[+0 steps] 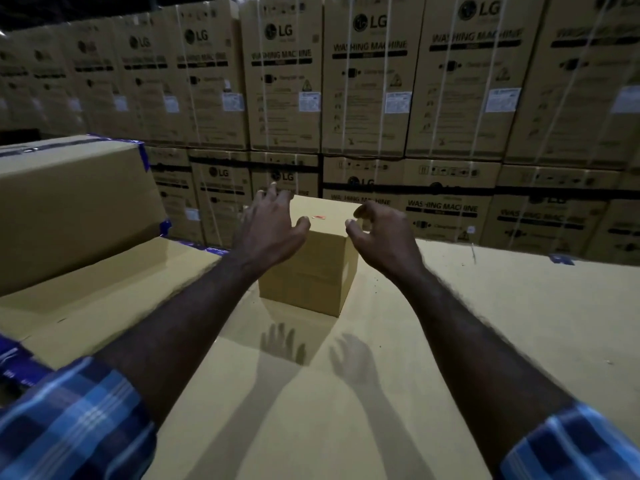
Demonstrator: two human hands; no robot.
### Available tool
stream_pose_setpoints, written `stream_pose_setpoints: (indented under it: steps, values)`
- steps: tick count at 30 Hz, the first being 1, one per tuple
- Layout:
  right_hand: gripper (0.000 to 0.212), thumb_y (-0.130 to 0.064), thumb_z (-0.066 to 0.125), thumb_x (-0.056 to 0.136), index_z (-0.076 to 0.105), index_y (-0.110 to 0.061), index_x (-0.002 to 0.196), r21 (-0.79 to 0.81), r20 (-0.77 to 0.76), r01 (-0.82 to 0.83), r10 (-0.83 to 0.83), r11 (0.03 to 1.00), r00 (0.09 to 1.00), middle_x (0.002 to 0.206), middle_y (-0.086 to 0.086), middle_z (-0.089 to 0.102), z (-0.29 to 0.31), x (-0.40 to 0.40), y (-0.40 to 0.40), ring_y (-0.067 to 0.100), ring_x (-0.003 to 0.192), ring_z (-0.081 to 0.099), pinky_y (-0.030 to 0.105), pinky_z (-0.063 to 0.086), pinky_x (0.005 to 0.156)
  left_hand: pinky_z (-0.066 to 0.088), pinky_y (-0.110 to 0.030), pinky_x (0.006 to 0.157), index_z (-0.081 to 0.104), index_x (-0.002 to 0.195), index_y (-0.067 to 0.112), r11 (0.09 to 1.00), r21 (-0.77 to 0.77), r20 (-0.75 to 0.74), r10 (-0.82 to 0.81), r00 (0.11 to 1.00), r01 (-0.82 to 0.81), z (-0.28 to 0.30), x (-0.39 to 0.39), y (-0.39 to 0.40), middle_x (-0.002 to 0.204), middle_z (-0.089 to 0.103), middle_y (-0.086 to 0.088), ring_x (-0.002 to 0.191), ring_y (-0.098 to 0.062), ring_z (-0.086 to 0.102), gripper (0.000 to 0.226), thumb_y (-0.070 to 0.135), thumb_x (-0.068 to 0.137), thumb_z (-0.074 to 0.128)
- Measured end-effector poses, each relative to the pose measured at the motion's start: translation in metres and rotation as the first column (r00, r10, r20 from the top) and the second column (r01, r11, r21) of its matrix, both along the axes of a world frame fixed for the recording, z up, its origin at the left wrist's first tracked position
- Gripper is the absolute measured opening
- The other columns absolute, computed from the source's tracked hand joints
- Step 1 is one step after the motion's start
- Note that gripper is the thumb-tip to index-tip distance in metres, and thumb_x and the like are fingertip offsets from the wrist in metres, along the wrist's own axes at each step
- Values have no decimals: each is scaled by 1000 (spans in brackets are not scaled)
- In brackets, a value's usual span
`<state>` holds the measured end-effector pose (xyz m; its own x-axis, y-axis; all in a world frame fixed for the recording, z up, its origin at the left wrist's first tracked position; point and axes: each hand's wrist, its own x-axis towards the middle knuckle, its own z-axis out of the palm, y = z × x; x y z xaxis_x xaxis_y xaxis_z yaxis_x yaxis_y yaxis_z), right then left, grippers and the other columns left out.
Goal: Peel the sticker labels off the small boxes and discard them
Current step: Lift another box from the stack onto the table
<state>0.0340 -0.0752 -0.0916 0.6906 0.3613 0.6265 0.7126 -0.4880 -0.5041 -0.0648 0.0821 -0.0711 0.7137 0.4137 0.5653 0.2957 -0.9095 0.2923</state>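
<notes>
- So there's one small box (pixel 311 271), plain brown cardboard, sitting upright on a big flat cardboard surface (pixel 485 323) that's doing the job of a table.
- Left hand (pixel 268 233) is over the box's left top edge, fingers spread and loosely curved. The thumb tip sits right at the top left corner, but I honestly can't tell if it's touching or just hovering. Nothing is gripped.
- Right hand (pixel 382 239) is at the right side of the box top, fingers curled in a loose claw with thumb and forefinger close together near the top right corner. It isn't holding anything that I can see.
- So the box sits between the two hands, its top partly hidden behind them, its front and right faces in plain view.
- A tiny red-and-white sticker (pixel 319 216) lies just past the box, between the two thumbs. Can't tell if it's on the box top or on the surface behind.
- Both hands throw shadows on the cardboard in front of the box.
- A larger taped carton (pixel 69 209) stands off to the left, and stacked washing machine cartons (pixel 367 81) fill the background.
</notes>
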Motion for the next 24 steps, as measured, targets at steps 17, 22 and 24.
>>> stream_pose_setpoints:
  steps: [17, 22, 24]
  values:
    - [58, -48, 49, 94, 43, -13, 140, -212, -258, 224, -275, 951, 926, 140, 11, 51, -64, 85, 142, 30, 123, 52, 46, 47, 97, 22, -60, 112, 37, 144, 15, 992, -48, -193, -124, 973, 117, -80, 142, 183, 157, 22, -16, 143, -37, 20, 67, 59, 94, 31]
    - [55, -50, 41, 97, 46, -12, 137, -281, -246, 288, -359, 916, 900, 143, 13, 43, -87, 109, 161, 32, 122, 50, 49, 48, 94, 19, -62, 113, 28, 148, 17, 989, -121, -269, -113, 956, 83, -98, 173, 211, 160, 11, -16, 144, -40, 15, 71, 63, 94, 26]
    - [53, -50, 40, 99, 48, -12, 134, -245, -246, 316, -374, 916, 894, 140, 14, 47, -89, 116, 165, 32, 118, 53, 46, 49, 92, 26, -61, 110, 30, 148, 17, 964, -251, -239, -146, 960, 85, -106, 184, 223, 160, 10, -16, 142, -42, 21, 71, 63, 94, 29]
